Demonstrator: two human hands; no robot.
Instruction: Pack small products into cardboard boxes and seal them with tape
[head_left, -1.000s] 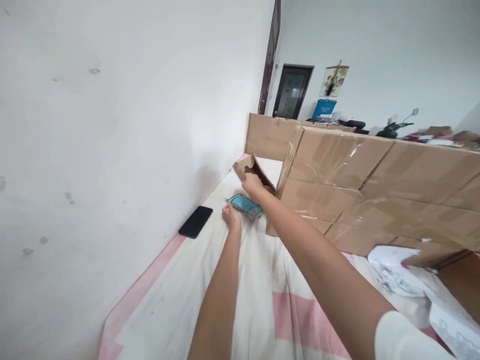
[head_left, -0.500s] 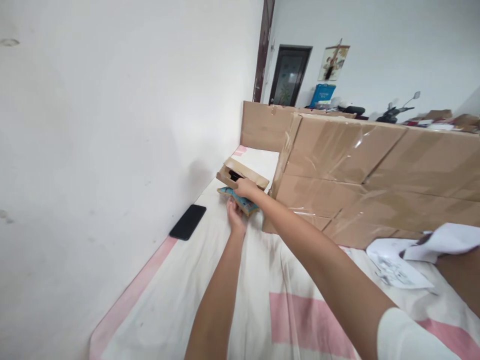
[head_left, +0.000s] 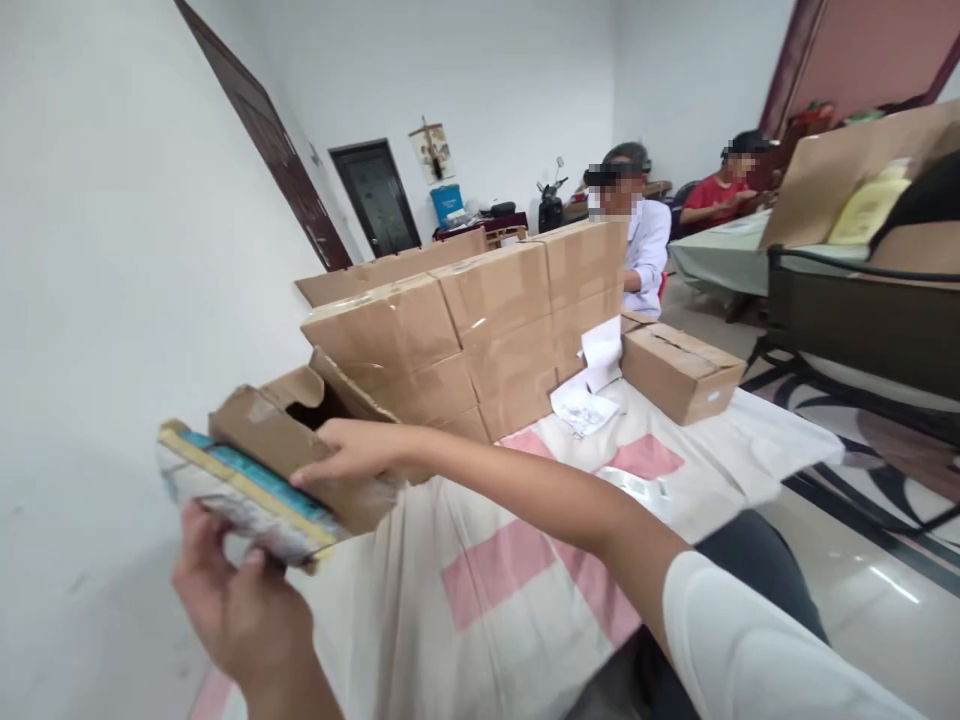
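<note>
My left hand [head_left: 236, 590], fingers curled up from below, holds a flat blue-and-white packet with yellow edges [head_left: 244, 505]; motion blurs it, and I cannot make out its kind. Against the far side of the packet leans a small cardboard box [head_left: 259, 430] with an open, dark top. My right hand [head_left: 352, 455] reaches across and closes over the rim of that box, thumb on its near wall. Whatever is inside the box is hidden in shadow.
Taped cardboard boxes [head_left: 510, 350] form a wall along the table's far side. Papers [head_left: 589, 405] and a closed carton [head_left: 682, 370] lie at the right on the pink-and-white cloth [head_left: 405, 600]. Two people [head_left: 649, 240] sit beyond. A white wall [head_left: 90, 300] borders the left.
The view has swung right and the hands are closer. The packet and small box, formerly low by the wall, are now raised near me. The phone is out of sight.
</note>
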